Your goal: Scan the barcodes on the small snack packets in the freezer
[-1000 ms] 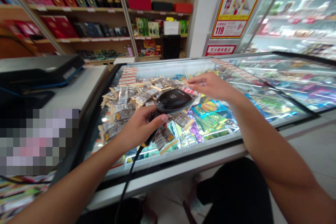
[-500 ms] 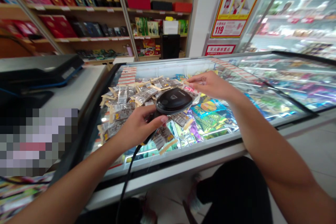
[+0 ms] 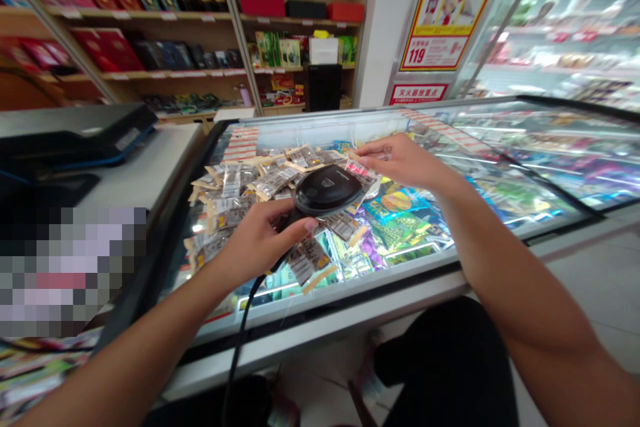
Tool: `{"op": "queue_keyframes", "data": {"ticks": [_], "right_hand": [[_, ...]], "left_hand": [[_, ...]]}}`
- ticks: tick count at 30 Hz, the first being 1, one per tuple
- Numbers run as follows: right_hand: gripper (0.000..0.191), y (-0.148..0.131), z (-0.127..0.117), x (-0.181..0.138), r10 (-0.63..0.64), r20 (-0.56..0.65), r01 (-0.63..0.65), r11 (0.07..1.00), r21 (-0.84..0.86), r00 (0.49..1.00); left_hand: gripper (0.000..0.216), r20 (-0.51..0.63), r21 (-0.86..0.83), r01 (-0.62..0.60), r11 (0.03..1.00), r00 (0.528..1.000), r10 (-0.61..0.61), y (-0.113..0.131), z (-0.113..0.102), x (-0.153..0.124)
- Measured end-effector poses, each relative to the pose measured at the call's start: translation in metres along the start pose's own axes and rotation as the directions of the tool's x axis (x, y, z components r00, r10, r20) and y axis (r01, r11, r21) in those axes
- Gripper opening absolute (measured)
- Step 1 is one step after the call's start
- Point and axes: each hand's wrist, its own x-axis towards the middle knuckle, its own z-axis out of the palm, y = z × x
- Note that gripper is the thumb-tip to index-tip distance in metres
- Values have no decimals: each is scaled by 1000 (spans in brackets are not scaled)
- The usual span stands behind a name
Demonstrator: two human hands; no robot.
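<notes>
The left hand (image 3: 260, 240) is wrapped around the grip of a black scanner (image 3: 327, 190), thumb along the near side, and the scanner's long axis runs from about 8 o'clock at the grip to 2 o'clock at its broad head. Its cord (image 3: 243, 333) drops from the butt toward 7 o'clock. Just past the head, at 2 o'clock, is a packet with a pink label (image 3: 356, 169), partly hidden by the scanner; whether the two touch cannot be told. The right hand (image 3: 400, 160) is the nearer to that packet: it comes in from 4 o'clock, and its fingertips, pointing to 9 o'clock, seem closed in a pinch on the packet's far edge. So the packet lies between the scanner head and the right hand's fingers. Farther out, a pile of packets (image 3: 233, 180) spreads from 8 to 11 o'clock of the scanner head over the glass top of a freezer (image 3: 380, 310), with one loose packet (image 3: 303, 260) near 7 o'clock. A blue bag (image 3: 393, 205) shows beneath the glass toward 4 o'clock, and a white desk (image 3: 165, 147) stands beyond the pile, toward 10 o'clock.
</notes>
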Motion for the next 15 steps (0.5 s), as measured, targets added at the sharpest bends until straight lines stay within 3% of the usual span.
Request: {"op": "queue_keyframes", "data": {"ticks": [9,15], "right_hand": [[25,-13,5,-6,-156,-176,130,980,-151,972],[20,-8,4,-5,-190,-155,149,958,-244,969]], "left_hand": [[41,-29,-12,30,999,999,-30,5,1,-1],[38,-19,-73,38,997,999,-40,8,4,-3]]}}
